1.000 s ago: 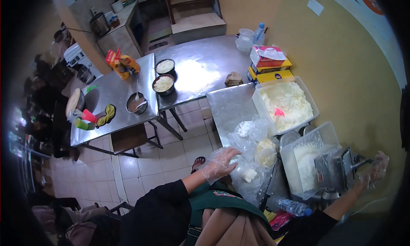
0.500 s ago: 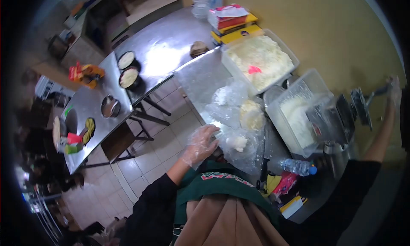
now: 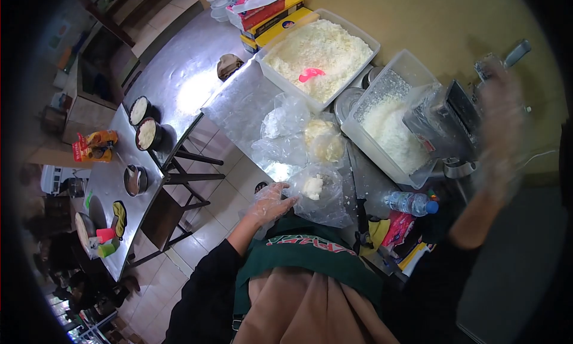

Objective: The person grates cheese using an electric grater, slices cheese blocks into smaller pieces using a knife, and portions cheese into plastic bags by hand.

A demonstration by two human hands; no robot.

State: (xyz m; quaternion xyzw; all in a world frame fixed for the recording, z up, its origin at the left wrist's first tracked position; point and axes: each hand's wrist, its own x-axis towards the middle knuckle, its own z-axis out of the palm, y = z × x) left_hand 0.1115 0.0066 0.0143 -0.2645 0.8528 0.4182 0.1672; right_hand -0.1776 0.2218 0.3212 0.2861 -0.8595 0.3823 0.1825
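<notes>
My left hand (image 3: 271,205), in a clear plastic glove, is open with its fingers stretched out at the edge of a clear plastic bag (image 3: 328,204). On that bag lies a white lump (image 3: 312,187), perhaps cheese. My right hand (image 3: 501,129), also gloved, is smeared by motion in front of a metal grating machine (image 3: 433,117); its fingers cannot be made out. The machine's lever handle (image 3: 517,53) stands raised beyond that hand. Below the machine's outlet, a clear plastic tub (image 3: 353,118) holds a heap of white gratings (image 3: 388,132).
A larger tub (image 3: 377,45) of white gratings holds a pink scoop (image 3: 310,75). Bagged pale lumps (image 3: 322,140) lie beside the tubs. A water bottle (image 3: 412,204) lies near my right arm. Two dark filled pans (image 3: 147,135) stand on the left table, with boxes (image 3: 280,22) at the back.
My right hand has left the lever handle and moved left toward the machine, now blurred. My left hand stays beside the bag. The view has shifted, with the scene slightly left and up.
</notes>
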